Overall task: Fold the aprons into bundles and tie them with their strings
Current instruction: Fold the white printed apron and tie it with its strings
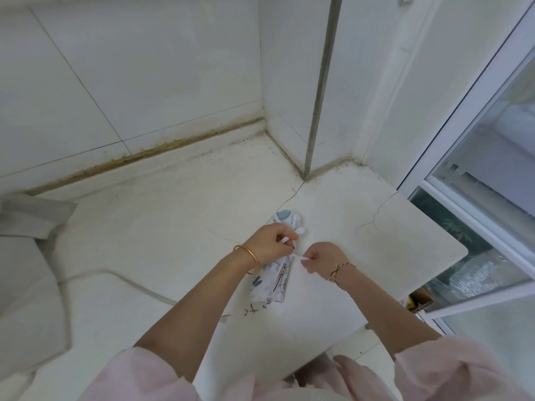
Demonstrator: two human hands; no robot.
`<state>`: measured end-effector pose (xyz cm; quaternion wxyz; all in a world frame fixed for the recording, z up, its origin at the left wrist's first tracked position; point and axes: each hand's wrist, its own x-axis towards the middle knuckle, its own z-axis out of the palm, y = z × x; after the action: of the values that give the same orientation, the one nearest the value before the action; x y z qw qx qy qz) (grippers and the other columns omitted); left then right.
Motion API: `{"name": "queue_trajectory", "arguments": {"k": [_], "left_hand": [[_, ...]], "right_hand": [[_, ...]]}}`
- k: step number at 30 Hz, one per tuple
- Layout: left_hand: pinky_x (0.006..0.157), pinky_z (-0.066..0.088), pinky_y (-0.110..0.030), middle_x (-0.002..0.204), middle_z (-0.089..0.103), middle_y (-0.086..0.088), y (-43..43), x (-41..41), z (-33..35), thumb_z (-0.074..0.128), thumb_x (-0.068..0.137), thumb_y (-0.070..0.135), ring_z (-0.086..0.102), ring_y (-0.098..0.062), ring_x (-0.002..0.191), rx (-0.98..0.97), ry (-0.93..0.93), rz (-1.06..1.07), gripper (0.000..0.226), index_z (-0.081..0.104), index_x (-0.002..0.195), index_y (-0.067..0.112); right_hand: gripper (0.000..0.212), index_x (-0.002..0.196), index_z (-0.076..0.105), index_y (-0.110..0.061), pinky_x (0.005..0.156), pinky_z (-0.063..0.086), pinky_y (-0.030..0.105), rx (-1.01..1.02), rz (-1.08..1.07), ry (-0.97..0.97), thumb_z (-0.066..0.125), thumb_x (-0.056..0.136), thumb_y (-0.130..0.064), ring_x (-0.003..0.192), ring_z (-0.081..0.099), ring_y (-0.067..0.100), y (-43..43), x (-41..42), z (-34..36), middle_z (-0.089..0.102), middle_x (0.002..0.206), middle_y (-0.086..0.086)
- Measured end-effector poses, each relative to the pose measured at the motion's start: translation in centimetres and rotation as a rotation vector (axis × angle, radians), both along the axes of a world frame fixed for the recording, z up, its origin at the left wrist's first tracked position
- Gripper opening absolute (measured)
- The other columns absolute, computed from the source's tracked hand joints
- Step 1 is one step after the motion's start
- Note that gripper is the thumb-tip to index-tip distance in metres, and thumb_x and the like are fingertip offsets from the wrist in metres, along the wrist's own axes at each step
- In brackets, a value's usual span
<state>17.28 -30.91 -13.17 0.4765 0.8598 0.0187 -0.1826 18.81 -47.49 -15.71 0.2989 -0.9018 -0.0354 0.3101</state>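
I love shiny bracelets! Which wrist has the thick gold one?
The left one: its gold bangle is a smooth solid ring; the other bracelet, on the right, is just a thin cord.

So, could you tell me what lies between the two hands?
Head view: a white string stretches from left hand to right hand, over the folded apron.

We count one apron (271, 285), one left hand (272, 243) and one right hand (320, 257). We also count one bangle (247, 252) and one bracelet (339, 270)
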Motion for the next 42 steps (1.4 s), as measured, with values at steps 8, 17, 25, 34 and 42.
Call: {"name": "queue_trajectory", "arguments": {"k": [8,17,25,34,42], "left_hand": [[0.059,0.035,-0.023,0.064,0.047,0.007,-1.5,0.4,-1.1,0.06,0.089,0.022,0.047,-0.013,0.066,0.384,-0.137,-0.189,0.021,0.055,0.069,0.016],[0.056,0.03,-0.029,0.056,0.037,0.002,-1.3,0.1,-1.3,0.055,0.09,0.019,0.035,-0.013,0.053,0.191,-0.051,0.008,0.036,0.039,0.057,0.017],[0.058,0.029,-0.029,0.059,0.037,0.0,-1.2,-0.1,-1.3,0.05,0.092,0.013,0.036,-0.017,0.059,0.149,-0.079,0.051,0.037,0.036,0.057,0.017],[0.062,0.038,-0.032,0.072,0.053,-0.012,-1.2,0.0,-1.3,0.05,0.093,0.016,0.046,-0.023,0.067,0.153,-0.081,0.06,0.02,0.048,0.074,0.009],[0.064,0.046,-0.021,0.07,0.062,0.004,-1.1,-0.3,-1.7,0.049,0.095,0.015,0.063,-0.014,0.072,0.073,-0.067,0.15,0.01,0.055,0.087,0.013]], "right_hand": [[0.028,0.074,0.067,-0.008,0.044,0.03,0.016,0.368,-0.051,-0.026,0.059,0.091,-0.029,0.051,0.038,0.012,-0.4,1.0,2.8,0.062,0.07,0.0],[0.03,0.098,0.058,-0.008,0.048,0.047,0.025,0.765,-0.404,0.082,0.045,0.083,0.013,0.055,0.061,0.02,0.9,-0.8,1.1,0.062,0.101,0.009],[0.023,0.096,0.052,-0.009,0.057,0.053,0.021,0.491,-0.223,-0.169,0.043,0.086,0.01,0.063,0.062,0.018,2.3,-0.9,0.9,0.057,0.09,0.002],[0.019,0.08,0.05,-0.017,0.052,0.044,0.02,0.265,-0.172,-0.201,0.053,0.087,0.001,0.06,0.058,0.018,2.1,-0.4,-0.2,0.058,0.077,0.006],[0.027,0.07,0.05,-0.02,0.053,0.042,0.021,0.011,-0.051,-0.211,0.051,0.086,0.001,0.081,0.067,0.027,1.2,0.3,0.9,0.062,0.089,0.004]]}}
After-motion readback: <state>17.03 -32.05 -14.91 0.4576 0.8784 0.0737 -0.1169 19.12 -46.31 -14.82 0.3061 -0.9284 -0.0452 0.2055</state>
